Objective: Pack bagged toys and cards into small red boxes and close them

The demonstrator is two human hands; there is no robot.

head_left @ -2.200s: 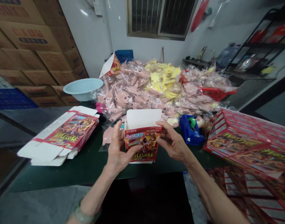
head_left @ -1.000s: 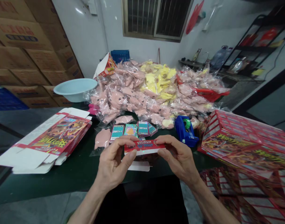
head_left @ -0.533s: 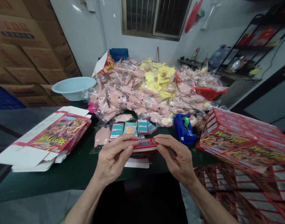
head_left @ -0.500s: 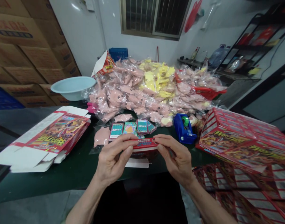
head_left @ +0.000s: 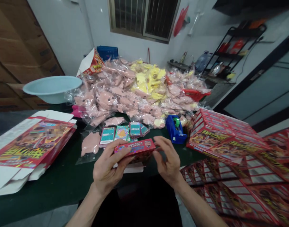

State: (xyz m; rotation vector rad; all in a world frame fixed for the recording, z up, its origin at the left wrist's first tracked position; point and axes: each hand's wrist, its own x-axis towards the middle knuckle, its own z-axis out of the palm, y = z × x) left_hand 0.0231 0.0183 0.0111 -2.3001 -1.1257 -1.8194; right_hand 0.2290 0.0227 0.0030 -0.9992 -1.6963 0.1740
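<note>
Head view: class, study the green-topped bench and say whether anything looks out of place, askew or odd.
Yes: an open red carton sits tilted on the heap of bagged pink toys, apart from the other cartons. The flat carton at left has a pixelated patch across its artwork.

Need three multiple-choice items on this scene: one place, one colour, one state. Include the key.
1. Where is the tape dispenser?
A. In the bowl
B. On the table, right of the cards
C. On the wall shelf

2. What colour is the bowl?
A. Red
B. Yellow
C. Pale blue

3. What is the left hand doing?
A. Holding a red carton
B. Resting empty on the table
C. Gripping the tape dispenser

Key:
1. B: it stands just right of the cards.
2. C: the whole bowl shows pale blue.
3. A: the carton is held in that hand.
</note>
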